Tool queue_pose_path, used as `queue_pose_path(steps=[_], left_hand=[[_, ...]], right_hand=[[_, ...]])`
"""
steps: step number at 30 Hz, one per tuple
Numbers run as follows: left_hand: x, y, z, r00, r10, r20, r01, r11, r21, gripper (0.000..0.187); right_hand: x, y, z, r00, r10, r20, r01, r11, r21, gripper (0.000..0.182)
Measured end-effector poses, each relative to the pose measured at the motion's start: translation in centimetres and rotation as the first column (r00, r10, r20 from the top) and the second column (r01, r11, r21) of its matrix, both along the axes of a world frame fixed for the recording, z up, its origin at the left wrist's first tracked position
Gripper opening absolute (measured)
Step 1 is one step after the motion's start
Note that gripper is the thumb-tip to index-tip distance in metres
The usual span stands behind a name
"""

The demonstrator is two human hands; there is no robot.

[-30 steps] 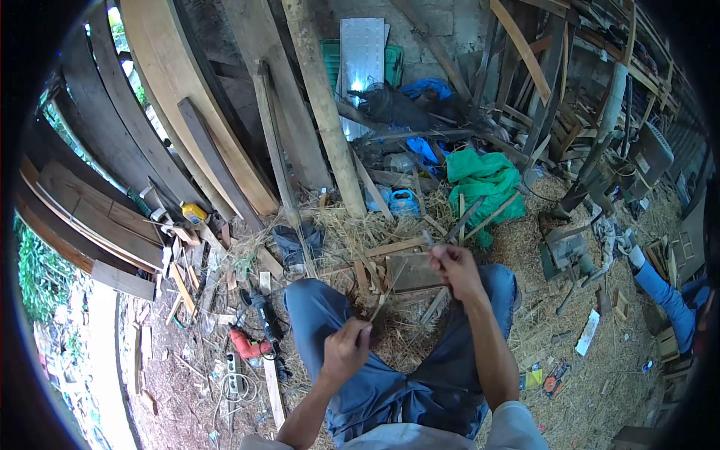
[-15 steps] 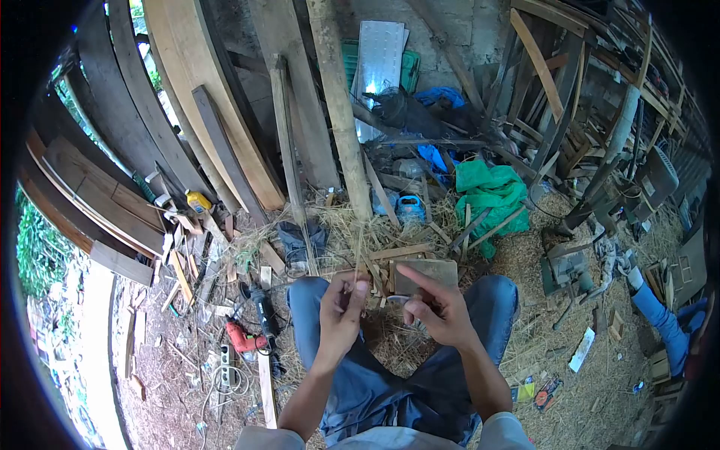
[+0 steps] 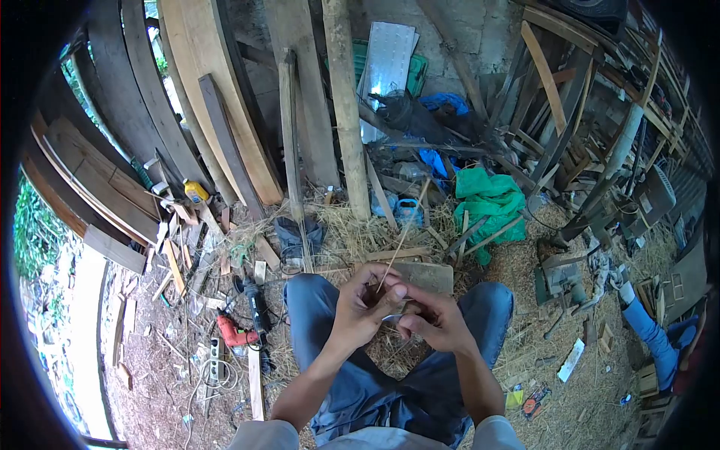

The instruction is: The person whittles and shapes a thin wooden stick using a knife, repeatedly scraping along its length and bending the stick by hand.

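Note:
My left hand (image 3: 361, 307) is closed on a thin straw-coloured stick (image 3: 402, 244), which slants up and away to the right over the straw-covered floor. Close against it, my right hand (image 3: 439, 322) has its fingers curled around a small shiny blade (image 3: 391, 317). Only a sliver of that blade shows, and its handle is hidden in the palm. The fingers of both hands meet above my lap, near the lower part of the stick. Just beyond them lies a flat wooden block (image 3: 424, 276) on the ground between my knees.
A red drill (image 3: 236, 334), a dark angle grinder (image 3: 257, 307) and a power strip (image 3: 217, 360) lie on the left. Ahead are leaning planks (image 3: 217, 97), a bamboo post (image 3: 343, 112) and a green sheet (image 3: 491, 202). A person's blue sleeve (image 3: 645, 319) shows at the right.
My right hand has moved left to meet my left hand, and its outstretched index finger has curled in. The stick now tilts up to the right. The view has shifted slightly.

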State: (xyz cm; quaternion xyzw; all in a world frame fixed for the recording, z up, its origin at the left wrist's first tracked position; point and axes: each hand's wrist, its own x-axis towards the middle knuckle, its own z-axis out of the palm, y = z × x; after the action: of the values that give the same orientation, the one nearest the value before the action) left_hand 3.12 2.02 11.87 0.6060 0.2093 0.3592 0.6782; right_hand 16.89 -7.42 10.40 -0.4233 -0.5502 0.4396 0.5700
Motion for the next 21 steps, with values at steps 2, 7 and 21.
queue_pose_path(steps=[2,7,21], left_hand=[[-0.1,0.1,0.1,1.0,-0.021,-0.001,0.021,1.0,-0.018,0.022],[-0.5,0.5,-0.2,0.999,0.027,-0.042,-0.026,1.0,0.017,0.018],[-1.4,4.0,-2.9,0.99,0.136,-0.021,-0.135,0.989,0.058,0.025]], right_hand=[[-0.1,0.2,0.3,1.0,0.014,0.012,-0.014,1.0,-0.024,0.052],[-0.1,0.3,-0.3,0.999,0.01,0.048,-0.009,0.999,-0.031,0.052],[1.5,2.6,1.5,0.973,-0.225,-0.047,0.218,0.969,-0.114,0.02]])
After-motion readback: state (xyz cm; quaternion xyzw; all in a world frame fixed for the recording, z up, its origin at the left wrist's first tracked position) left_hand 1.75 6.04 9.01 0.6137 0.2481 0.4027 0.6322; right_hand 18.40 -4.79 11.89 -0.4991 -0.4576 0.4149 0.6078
